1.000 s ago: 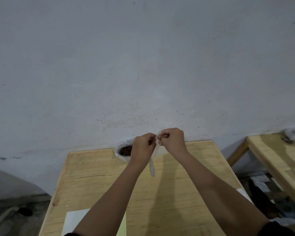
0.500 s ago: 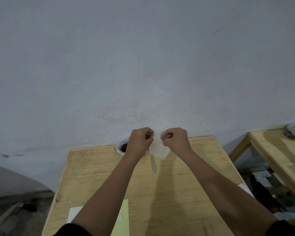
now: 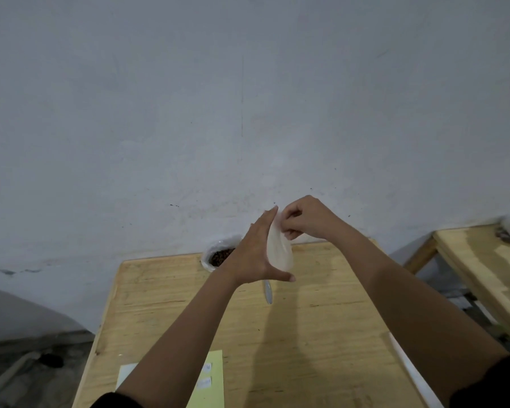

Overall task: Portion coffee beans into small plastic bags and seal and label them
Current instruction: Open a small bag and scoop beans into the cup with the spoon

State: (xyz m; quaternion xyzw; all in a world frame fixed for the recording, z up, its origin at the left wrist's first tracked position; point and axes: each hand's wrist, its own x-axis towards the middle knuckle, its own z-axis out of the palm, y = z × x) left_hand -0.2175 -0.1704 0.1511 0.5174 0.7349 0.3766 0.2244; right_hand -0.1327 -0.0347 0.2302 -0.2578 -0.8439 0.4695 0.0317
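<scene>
Two arms reach up from the bottom edge over a pale wooden worktop [image 3: 321, 334] that fills the lower middle of the frame, below a grey wall. Just right of centre the left hand [image 3: 255, 254] is spread flat, thumb out, its palm against a small clear bag [image 3: 280, 251] held above the worktop. The right hand [image 3: 305, 217] pinches the bag's top edge. Left of the hands, at the worktop's far edge, sits a tub of beans [image 3: 218, 256]. A pen [image 3: 268, 293] lies below the bag, and a yellow sheet [image 3: 211, 378] at bottom centre.
</scene>
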